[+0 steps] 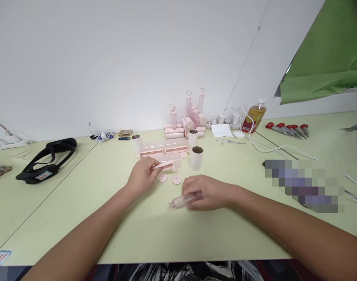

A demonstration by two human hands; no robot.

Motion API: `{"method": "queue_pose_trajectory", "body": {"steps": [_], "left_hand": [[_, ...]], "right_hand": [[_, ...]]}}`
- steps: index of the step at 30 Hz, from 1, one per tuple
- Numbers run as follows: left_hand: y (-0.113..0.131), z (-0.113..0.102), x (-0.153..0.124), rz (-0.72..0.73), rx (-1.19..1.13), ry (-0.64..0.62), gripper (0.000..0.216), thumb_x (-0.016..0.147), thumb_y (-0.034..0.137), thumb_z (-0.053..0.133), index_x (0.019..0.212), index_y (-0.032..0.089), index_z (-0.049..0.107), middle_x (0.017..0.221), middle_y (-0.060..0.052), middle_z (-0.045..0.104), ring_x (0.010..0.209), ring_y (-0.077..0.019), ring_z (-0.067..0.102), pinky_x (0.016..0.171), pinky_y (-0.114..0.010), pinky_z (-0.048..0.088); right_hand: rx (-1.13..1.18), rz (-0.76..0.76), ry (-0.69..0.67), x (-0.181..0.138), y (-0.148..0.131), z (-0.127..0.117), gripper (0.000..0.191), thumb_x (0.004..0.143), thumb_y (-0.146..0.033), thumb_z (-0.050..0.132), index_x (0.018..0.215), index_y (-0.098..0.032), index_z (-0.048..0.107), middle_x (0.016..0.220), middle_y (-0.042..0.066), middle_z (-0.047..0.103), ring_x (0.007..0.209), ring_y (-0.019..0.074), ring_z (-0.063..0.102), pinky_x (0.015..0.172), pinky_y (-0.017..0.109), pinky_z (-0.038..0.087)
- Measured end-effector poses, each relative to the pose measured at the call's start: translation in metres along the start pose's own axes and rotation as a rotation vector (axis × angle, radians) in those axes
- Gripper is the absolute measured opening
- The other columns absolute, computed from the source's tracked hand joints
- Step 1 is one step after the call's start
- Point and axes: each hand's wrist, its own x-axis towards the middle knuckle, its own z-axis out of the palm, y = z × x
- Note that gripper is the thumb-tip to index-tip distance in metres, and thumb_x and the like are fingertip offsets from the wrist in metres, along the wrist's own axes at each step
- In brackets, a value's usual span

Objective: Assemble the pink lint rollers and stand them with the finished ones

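Right hand [206, 192]: I'm clasping the clear tube [184, 201] near the tabletop's front edge.
Left hand [143, 173]: I'm gripping the pink bracket [166, 164].
Next: joining them needs careful alignment.

No lettering can be read anywhere

The bottle [254, 116] well beyond the right hand's fingers [193, 190] carries a red label, and the black strap [46, 160] far outward of the left hand's fingers [150, 166] a small tag; both print too small to make out.
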Motion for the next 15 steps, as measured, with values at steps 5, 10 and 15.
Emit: {"method": "queue_pose_trajectory", "body": {"steps": [5, 10, 15], "left_hand": [[-0.004, 0.021, 0.005, 0.185, 0.305, 0.112, 0.014, 0.085, 0.024, 0.058, 0.088, 0.02, 0.072, 0.083, -0.007, 0.057, 0.084, -0.0222, 0.05, 0.075, -0.035, 0.04], [-0.006, 0.033, 0.004, 0.27, 0.45, 0.053, 0.017, 0.088, 0.029, 0.057, 0.087, 0.024, 0.073, 0.076, -0.006, 0.054, 0.078, -0.022, 0.046, 0.071, -0.035, 0.034], [-0.005, 0.035, 0.005, 0.269, 0.521, 0.04, 0.019, 0.09, 0.032, 0.055, 0.087, 0.024, 0.072, 0.079, -0.006, 0.056, 0.079, -0.0221, 0.046, 0.07, -0.035, 0.032]], "right_hand": [[-0.191, -0.235, 0.019, 0.009, -0.009, 0.019, 0.011, 0.076, -0.017, 0.066, 0.087, -0.017, 0.068, 0.109, 0.011, 0.066, 0.099, 0.0222, 0.054, 0.089, 0.035, 0.043], [-0.31, -0.231, -0.004, 0.008, -0.013, 0.027, 0.01, 0.076, -0.017, 0.066, 0.086, -0.017, 0.068, 0.118, 0.013, 0.063, 0.111, 0.0275, 0.051, 0.094, 0.042, 0.041], [-0.312, -0.234, 0.002, 0.007, -0.013, 0.028, 0.012, 0.076, -0.016, 0.066, 0.087, -0.017, 0.068, 0.121, 0.013, 0.062, 0.119, 0.0286, 0.047, 0.1, 0.043, 0.037]]}}
